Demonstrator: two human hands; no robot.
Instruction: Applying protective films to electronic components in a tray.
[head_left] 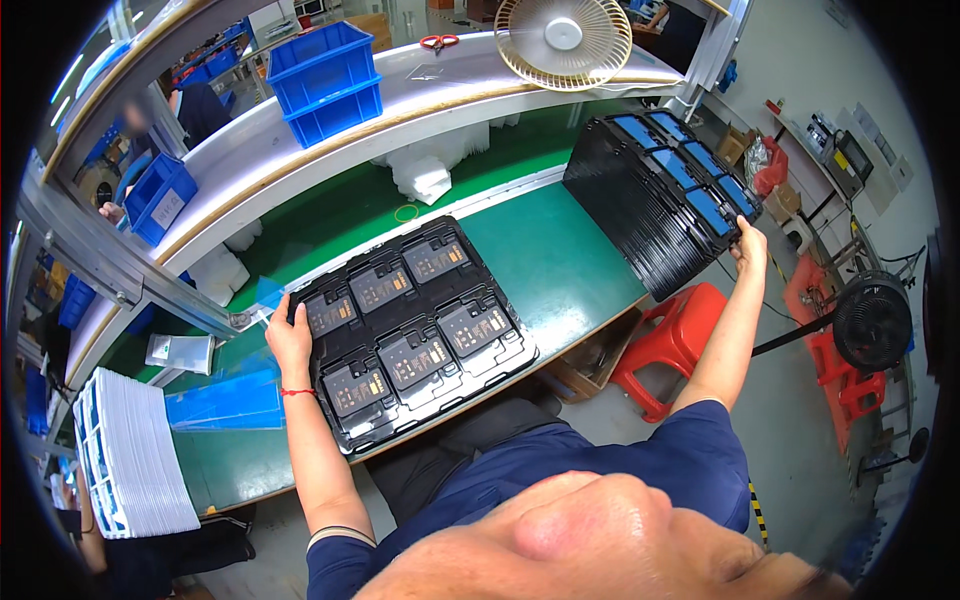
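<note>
A black plastic tray (405,310) lies on the green bench, with several flat black battery-like blocks (412,357) in its compartments. My left hand (290,338) grips the tray's left edge, thumb on the near side and the other fingers partly hidden. To the right stands a tall stack of black trays (640,215). Blue pieces (686,172) fill the compartments of its top tray. At the stack's near right corner, my right hand (748,248) is closed on the top tray's edge, its fingertips partly out of sight.
A pile of white trays (140,460) and blue sheets (225,402) sit at the bench's left end. Blue bins (325,80), red scissors (438,43) and a fan (563,35) are on the shelf. A red stool (672,345) stands below the bench's right end.
</note>
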